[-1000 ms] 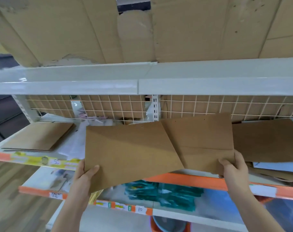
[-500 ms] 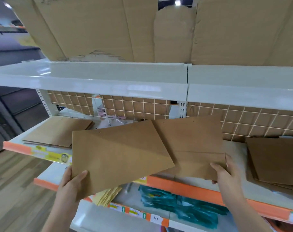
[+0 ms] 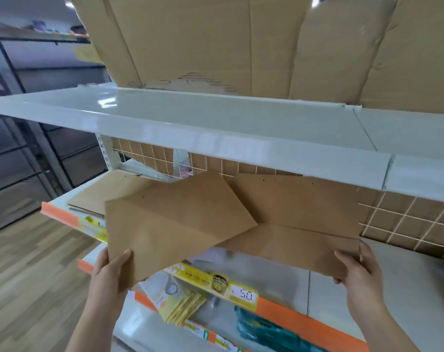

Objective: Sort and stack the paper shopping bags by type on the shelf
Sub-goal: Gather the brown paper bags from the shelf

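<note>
The shelf (image 3: pixel 406 288) with the orange front strip is taken as the landmark. Above it, a white upper shelf (image 3: pixel 216 128) carries large sheets of cardboard (image 3: pixel 216 41). At the far left end of the shelf, a stack of flat brown bags (image 3: pixel 109 191) is already laid down.

Two flat brown paper bags are held in the air in front of the shelf, over its front edge. The left bag (image 3: pixel 175 222) is tilted and its right corner overlaps the right bag (image 3: pixel 299 214), which is held nearly level. The left hand (image 3: pixel 109 273) grips the lower left corner of the left bag, with the thumb on the front face and the fingers behind it. The right hand (image 3: pixel 355 270) pinches the lower right corner of the right bag in the same way.

It is judged that the bags are being carried toward the stack at the left end of the shelf. To do this step well, the two bags should first be compared, so that only the same type is put together. The edges should be squared before release, and the bags should be lowered flat, so that no corner is folded under the upper shelf.

Below the shelf, yellow packets (image 3: pixel 183 308) and green packets (image 3: pixel 271 331) are seen on a lower level.
</note>
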{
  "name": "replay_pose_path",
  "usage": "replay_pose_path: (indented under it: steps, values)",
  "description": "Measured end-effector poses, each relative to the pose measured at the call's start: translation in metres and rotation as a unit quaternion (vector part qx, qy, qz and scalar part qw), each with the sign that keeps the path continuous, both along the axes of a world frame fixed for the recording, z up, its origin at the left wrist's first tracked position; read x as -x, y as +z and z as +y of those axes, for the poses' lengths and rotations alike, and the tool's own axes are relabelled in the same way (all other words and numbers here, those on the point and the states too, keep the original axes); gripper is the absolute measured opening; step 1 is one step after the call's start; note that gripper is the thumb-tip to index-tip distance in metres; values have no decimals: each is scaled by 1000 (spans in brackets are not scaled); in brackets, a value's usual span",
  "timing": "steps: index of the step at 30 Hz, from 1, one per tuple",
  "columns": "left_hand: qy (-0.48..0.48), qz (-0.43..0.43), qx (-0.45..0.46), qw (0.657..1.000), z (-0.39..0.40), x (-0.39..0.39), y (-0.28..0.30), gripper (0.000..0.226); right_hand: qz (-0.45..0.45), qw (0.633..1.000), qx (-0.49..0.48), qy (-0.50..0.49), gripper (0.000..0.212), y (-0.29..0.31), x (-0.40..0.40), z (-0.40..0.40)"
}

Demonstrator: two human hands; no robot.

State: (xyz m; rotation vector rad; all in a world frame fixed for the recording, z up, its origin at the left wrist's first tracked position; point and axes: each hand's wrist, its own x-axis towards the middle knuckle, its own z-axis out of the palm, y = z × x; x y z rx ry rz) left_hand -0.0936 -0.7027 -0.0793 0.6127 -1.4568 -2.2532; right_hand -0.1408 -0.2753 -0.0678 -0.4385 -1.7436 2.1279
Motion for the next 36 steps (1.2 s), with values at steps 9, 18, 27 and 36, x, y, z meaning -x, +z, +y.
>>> replay_pose_path:
  steps: [9, 18, 27, 36]
  values:
    - [-29, 25, -10, 999, -95, 39, 5, 27, 26, 999, 9, -19, 39, 1, 22, -86]
    - [-68, -4, 65, 996, -250, 40, 11, 21, 37, 996, -3, -79, 39, 1, 16, -208]
    - [-20, -43, 75, 996, -330, 69, 4, 28, 3, 994, 9, -113, 37, -7, 20, -266]
    - [-21, -60, 77, 995, -334, 137, -11, 33, 24, 989, 8, -145, 36, 0, 50, -280]
